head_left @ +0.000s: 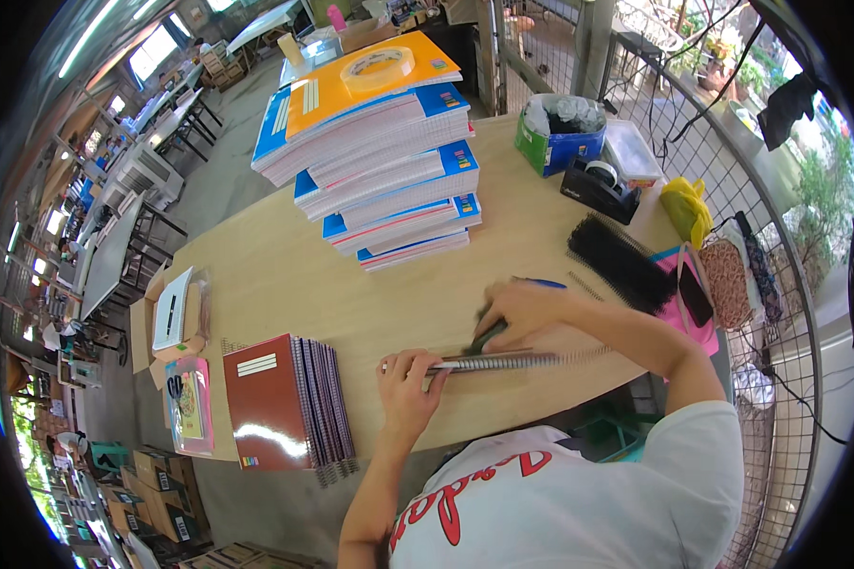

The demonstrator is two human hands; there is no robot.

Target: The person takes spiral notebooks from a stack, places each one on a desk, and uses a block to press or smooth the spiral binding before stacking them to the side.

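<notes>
My left hand point(408, 387) is closed round one end of a spiral notebook point(495, 362), held on edge near the table's front. A loose wire coil point(584, 357) runs out from the notebook's right end. My right hand point(524, 311), somewhat blurred, grips a dark green hand tool point(489, 335) just above the notebook's edge; its exact kind is unclear. Beside that hand's knuckles a blue pen-like stick point(545, 283) shows. To the left lies a stack of brown-red spiral notebooks point(268, 403). A bundle of black wire coils point(621, 264) rests to the right.
Tall stacks of blue and orange books point(389, 180) with a tape roll point(378, 69) on top stand at the back. A tape dispenser point(600, 188), blue-green box point(560, 137), yellow cloth point(687, 211) and phone point(695, 296) sit right. Left is an open carton point(195, 327).
</notes>
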